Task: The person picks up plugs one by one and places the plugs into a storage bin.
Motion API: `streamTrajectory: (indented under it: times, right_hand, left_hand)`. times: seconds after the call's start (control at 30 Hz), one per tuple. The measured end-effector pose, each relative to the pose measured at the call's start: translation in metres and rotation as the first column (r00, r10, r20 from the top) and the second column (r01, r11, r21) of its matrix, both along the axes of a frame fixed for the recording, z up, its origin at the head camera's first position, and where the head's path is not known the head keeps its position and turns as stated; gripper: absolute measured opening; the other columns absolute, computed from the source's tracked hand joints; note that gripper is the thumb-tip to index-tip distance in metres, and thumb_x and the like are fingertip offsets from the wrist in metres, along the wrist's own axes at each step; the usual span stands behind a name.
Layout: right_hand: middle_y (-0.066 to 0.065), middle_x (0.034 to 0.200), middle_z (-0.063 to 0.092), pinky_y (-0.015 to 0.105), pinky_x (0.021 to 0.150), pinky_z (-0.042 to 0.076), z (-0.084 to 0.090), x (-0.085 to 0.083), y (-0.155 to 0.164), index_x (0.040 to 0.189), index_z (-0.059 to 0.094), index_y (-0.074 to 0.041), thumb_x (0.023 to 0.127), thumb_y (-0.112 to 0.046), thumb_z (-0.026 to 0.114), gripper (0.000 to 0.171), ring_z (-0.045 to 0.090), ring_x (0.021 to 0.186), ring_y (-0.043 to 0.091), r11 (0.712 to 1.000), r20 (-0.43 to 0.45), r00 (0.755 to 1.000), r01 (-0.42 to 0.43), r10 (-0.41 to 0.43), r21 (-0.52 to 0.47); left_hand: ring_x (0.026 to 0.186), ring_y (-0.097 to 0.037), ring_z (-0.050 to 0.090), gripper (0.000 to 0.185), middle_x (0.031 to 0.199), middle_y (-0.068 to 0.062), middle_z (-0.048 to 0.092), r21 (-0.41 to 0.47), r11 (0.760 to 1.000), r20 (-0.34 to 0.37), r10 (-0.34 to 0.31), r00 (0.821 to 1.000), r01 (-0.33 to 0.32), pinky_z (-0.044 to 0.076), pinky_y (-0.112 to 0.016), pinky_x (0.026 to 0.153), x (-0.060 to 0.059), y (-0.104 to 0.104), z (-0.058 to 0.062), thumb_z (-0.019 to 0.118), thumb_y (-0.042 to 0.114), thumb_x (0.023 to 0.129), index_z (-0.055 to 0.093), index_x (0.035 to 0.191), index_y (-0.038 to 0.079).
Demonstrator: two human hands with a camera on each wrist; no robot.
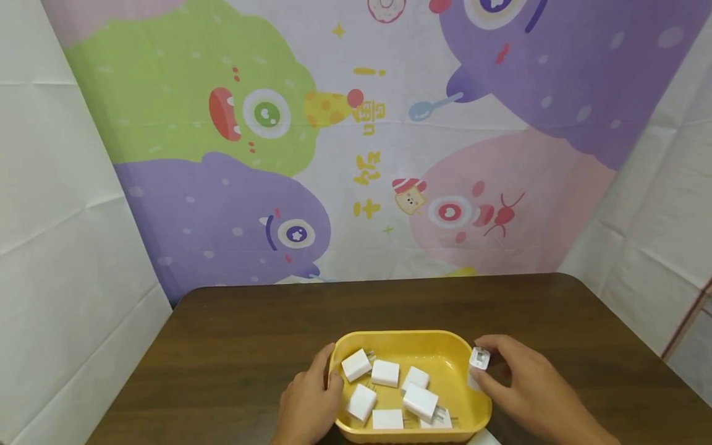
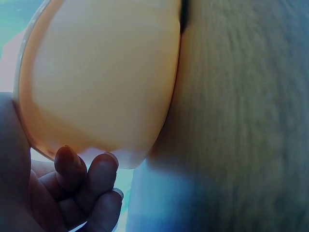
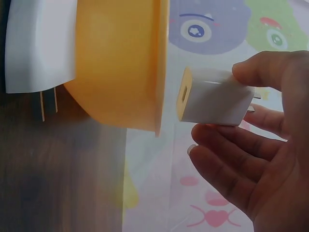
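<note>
A person's 2 bare hands work at a yellow tray (image 1: 448, 350) near the front edge of a dark wooden table (image 1: 233, 346). In the head view, the left hand (image 1: 308, 402) rests against the tray's left wall, thumb up along the rim. The left wrist view adds what the head view hides: the fingers (image 2: 99, 170) curl loosely under the tray's outer wall and touch it at its lower edge, though whether this grip truly clasps the tray cannot be told. The right hand (image 1: 528, 386) sits just outside the tray's right rim, and its grip pinches a white charger plug (image 1: 479, 358) between thumb and fingers. The right wrist view shows this plug (image 3: 215, 96) close up, held just beside the tray's rim, its rectangular port facing the tray and its lower fingers spread open beneath it. That view also shows another white plug (image 3: 41, 46) with metal prongs lying on the table just outside the tray, seen in the head view only as a white corner at the bottom edge. Inside the tray, the head view shows about 7 white plugs (image 1: 385, 373) scattered loosely, some with prongs visible. Behind the table hangs a colourful cartoon backdrop (image 1: 356, 136) of green, purple and pink creatures.
</note>
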State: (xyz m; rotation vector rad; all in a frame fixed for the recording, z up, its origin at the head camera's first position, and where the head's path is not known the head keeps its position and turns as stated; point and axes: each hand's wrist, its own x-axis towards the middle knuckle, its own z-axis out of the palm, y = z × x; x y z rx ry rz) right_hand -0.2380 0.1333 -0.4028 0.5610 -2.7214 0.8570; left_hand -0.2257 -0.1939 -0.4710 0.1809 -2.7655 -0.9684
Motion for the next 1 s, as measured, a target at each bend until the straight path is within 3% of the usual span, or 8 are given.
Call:
streamTrajectory:
  times: [0.23,0.43,0.57,0.8,1.0]
  right_hand:
    - [-0.013,0.107,0.063,0.033,0.077,0.054,0.001,-0.010,-0.007,0.119,0.065,-0.020,0.085,-0.031,0.080,0.039,0.059,0.089,0.003,0.987,0.014,1.000,0.019,-0.021,0.157]
    - [-0.016,0.096,0.058,0.029,0.071,0.050,0.003,-0.019,-0.011,0.118,0.065,-0.019,0.085,-0.034,0.079,0.039,0.055,0.082,0.007,0.973,0.028,1.000,-0.019,0.013,0.230]
    - [-0.017,0.094,0.057,0.028,0.070,0.049,0.003,-0.025,-0.015,0.118,0.066,-0.018,0.084,-0.032,0.079,0.039,0.054,0.080,0.005,0.965,0.026,0.998,-0.057,0.052,0.258]
    - [-0.013,0.105,0.063,0.034,0.077,0.053,-0.001,-0.040,-0.022,0.118,0.068,-0.017,0.085,-0.034,0.077,0.038,0.056,0.082,0.004,0.928,0.008,0.989,-0.142,0.149,0.345]
    - [-0.013,0.090,0.060,0.028,0.061,0.049,-0.004,-0.049,-0.027,0.113,0.069,-0.016,0.084,-0.031,0.078,0.035,0.051,0.069,0.001,0.884,-0.096,0.955,-0.217,0.279,0.413]
  left_hand:
    - [0.083,-0.025,0.069,0.049,0.099,-0.007,0.074,-0.002,1.000,-0.015,-0.005,1.000,0.005,0.050,-0.051,0.071,-0.001,-0.001,0.002,0.057,0.027,0.094,0.055,0.142,0.021]
    - [0.086,-0.028,0.070,0.049,0.102,-0.008,0.074,-0.001,1.000,-0.010,-0.008,1.000,0.008,0.049,-0.054,0.073,0.001,0.000,0.002,0.057,0.027,0.094,0.055,0.143,0.020]
    - [0.087,-0.029,0.070,0.049,0.103,-0.008,0.074,0.000,1.000,-0.021,-0.006,1.000,0.006,0.049,-0.054,0.073,0.001,0.000,0.000,0.057,0.027,0.094,0.055,0.142,0.020]
    - [0.082,-0.025,0.069,0.048,0.098,-0.007,0.074,0.001,1.000,-0.033,-0.002,0.999,0.002,0.049,-0.051,0.071,0.002,-0.001,-0.001,0.057,0.026,0.094,0.056,0.142,0.021]
    - [0.083,-0.025,0.069,0.049,0.099,-0.007,0.074,-0.002,1.000,-0.023,-0.001,1.000,0.001,0.049,-0.052,0.071,0.001,0.000,-0.001,0.056,0.028,0.094,0.055,0.143,0.021]
